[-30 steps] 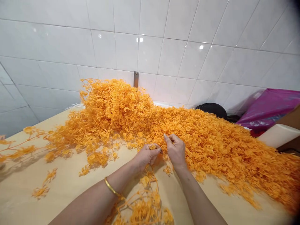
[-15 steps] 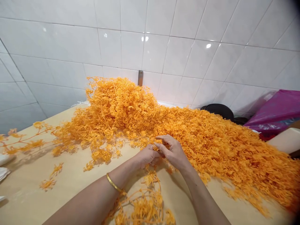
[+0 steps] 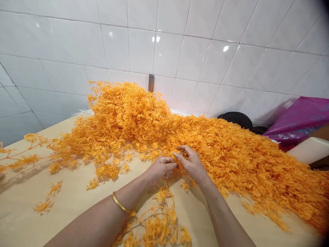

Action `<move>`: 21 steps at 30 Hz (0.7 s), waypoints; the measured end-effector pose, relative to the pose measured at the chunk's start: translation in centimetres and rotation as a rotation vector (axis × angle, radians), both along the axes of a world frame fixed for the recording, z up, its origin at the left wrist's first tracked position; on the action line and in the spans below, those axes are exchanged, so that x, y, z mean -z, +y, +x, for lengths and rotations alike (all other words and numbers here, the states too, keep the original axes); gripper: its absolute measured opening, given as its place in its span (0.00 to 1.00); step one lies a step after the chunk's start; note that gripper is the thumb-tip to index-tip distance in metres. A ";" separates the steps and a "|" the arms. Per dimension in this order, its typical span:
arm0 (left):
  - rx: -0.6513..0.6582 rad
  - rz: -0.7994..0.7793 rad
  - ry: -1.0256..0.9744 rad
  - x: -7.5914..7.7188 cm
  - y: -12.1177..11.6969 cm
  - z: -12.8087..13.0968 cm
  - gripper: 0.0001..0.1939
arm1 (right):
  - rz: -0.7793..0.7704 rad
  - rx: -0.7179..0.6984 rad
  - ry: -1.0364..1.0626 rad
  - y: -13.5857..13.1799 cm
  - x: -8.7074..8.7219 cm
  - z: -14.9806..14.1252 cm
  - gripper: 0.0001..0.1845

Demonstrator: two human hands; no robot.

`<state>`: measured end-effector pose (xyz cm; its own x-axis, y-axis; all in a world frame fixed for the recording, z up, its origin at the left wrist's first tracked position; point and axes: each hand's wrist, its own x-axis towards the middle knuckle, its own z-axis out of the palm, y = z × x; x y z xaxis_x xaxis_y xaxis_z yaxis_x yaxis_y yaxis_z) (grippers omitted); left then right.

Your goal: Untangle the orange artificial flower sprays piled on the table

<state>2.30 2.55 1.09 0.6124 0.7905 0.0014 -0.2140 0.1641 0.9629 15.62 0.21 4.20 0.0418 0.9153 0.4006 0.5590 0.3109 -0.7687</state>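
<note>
My left hand [image 3: 159, 169], with a gold bangle on the wrist, is closed in a pinch on an orange plastic flower sprig [image 3: 161, 228], whose branches hang down between my forearms to the front of the table. Just right of it, my right hand [image 3: 191, 165] has its thumb and forefinger pinched on small orange flower bits at the sprig's upper end; the exact grip is partly hidden by the fingers. Behind and right of my hands spreads a big pile of the same orange sprigs [image 3: 231, 151], rising to a taller heap [image 3: 125, 109] at the back left.
The pale wooden table [image 3: 77, 195] meets a white tiled wall [image 3: 169, 51] with a metal bracket [image 3: 151, 83]. Two loose orange florets [image 3: 43, 206] lie at left. Black round items [image 3: 238, 119], a purple bag [image 3: 299, 118] and a cream-coloured object [image 3: 309, 151] stand at back right.
My hands have drawn slightly apart at the fingertips, the right one shifting a little to the right. The view has turned slightly, so the surroundings sit farther left.
</note>
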 end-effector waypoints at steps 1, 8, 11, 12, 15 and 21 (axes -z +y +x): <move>-0.011 -0.006 0.008 -0.1 -0.1 0.1 0.12 | -0.025 -0.036 -0.018 0.0 0.0 -0.1 0.09; 0.015 -0.070 -0.019 -0.5 -0.5 0.5 0.10 | -0.050 -0.106 -0.128 0.0 0.3 -0.7 0.15; 0.027 -0.040 -0.021 -0.4 -0.3 0.4 0.12 | 0.014 -0.014 -0.083 0.0 0.6 -0.9 0.15; 0.024 -0.024 -0.015 -0.4 -0.2 0.3 0.12 | 0.049 0.044 -0.047 -0.1 0.6 -1.0 0.15; 0.021 0.022 -0.017 -0.8 0.2 0.1 0.13 | 0.142 0.221 0.060 -0.3 0.4 -1.3 0.16; 0.060 0.027 -0.083 -2.0 0.5 0.6 0.13 | 0.217 0.403 0.282 -0.2 0.4 -2.0 0.20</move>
<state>2.86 3.06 3.12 0.6559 0.7512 0.0744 -0.2836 0.1538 0.9465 13.63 0.06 3.76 0.5063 0.7016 0.5013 0.4479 0.2828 -0.8482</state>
